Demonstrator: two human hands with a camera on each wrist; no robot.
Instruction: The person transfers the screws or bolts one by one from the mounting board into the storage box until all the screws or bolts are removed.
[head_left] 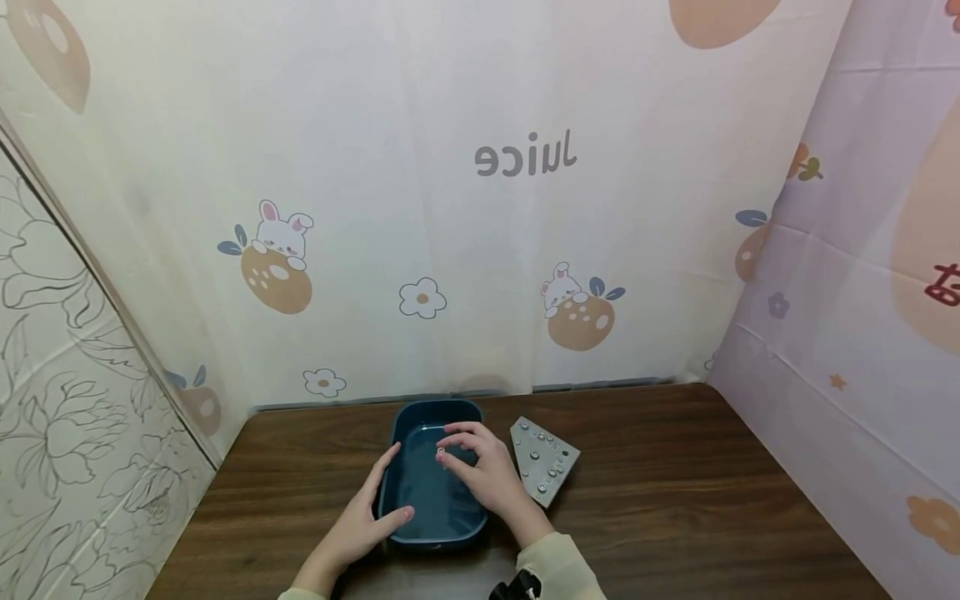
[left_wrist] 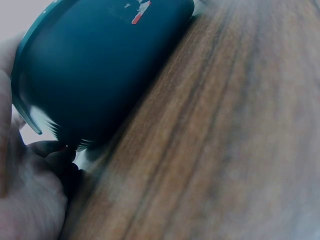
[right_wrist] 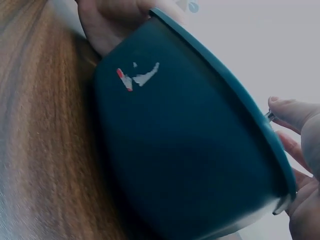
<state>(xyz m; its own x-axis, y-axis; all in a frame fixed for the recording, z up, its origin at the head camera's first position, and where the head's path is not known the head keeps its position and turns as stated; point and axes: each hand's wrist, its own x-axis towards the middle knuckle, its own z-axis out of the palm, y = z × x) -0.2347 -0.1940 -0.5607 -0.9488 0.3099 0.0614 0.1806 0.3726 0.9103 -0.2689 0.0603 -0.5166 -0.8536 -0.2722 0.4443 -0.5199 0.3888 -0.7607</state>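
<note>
A dark teal plastic tray stands on the wooden table. My left hand holds its left side, fingers along the outer wall and thumb over the rim. In the left wrist view the left hand lies close against the tray's outer wall. Over the tray, my right hand pinches a small metal screw between thumb and fingertip. The right wrist view shows the screw just beyond the tray's rim; its head is hidden by the fingers.
Right of the tray lies a grey angular metal block with several screws set in its top. The brown table reaches back to a printed curtain. Another curtain closes off the right side.
</note>
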